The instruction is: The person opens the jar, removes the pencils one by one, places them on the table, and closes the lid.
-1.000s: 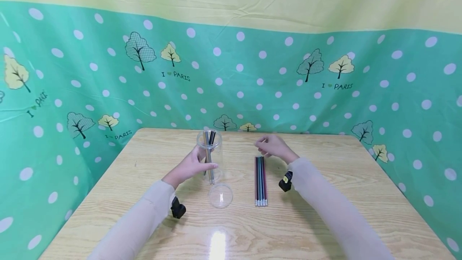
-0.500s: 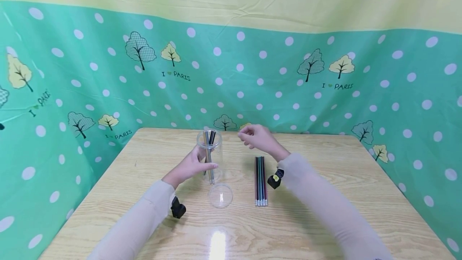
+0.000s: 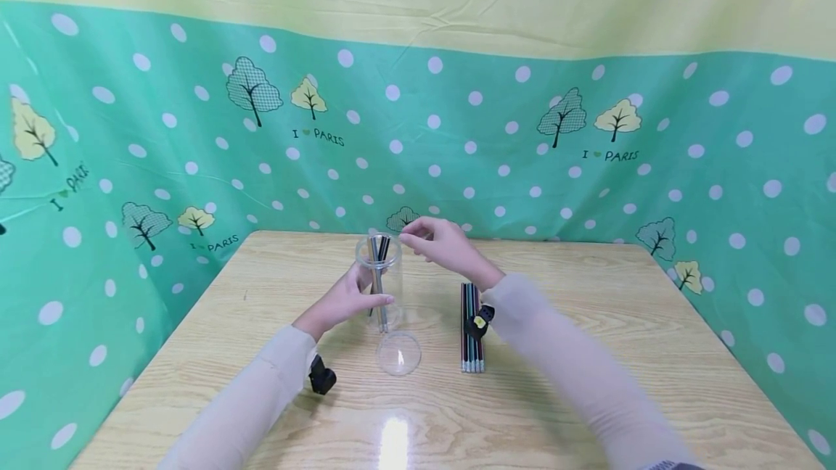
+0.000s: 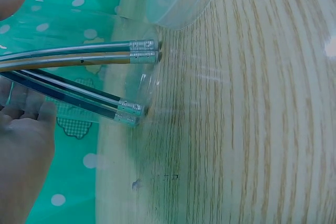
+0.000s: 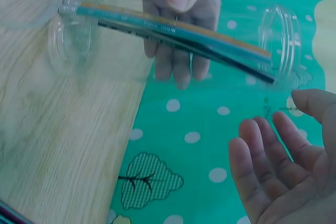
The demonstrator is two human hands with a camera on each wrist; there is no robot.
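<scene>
My left hand (image 3: 342,302) grips a clear cylindrical jar (image 3: 395,283) that stands on the table, its thumb across the front wall. Several pencils (image 5: 157,27) lean inside the jar, among them orange, teal and dark ones. In the left wrist view their metal ferrules (image 4: 143,51) point down to the jar's bottom. Just right of the jar's mouth is my right hand (image 3: 447,245), with loosely bent fingers and nothing in them. The right wrist view shows that hand (image 5: 286,177) apart from the jar's rim (image 5: 283,45).
A round clear lid (image 3: 400,354) lies on the table in front of the jar. To its right several pencils (image 3: 472,357) lie side by side, partly covered by the right wrist camera (image 3: 480,321). A green dotted cloth (image 3: 457,129) hangs behind the table (image 3: 274,274).
My right hand has moved left and back, from beyond the row of pencils to beside the jar's mouth. The left hand, jar and lid have stayed put.
</scene>
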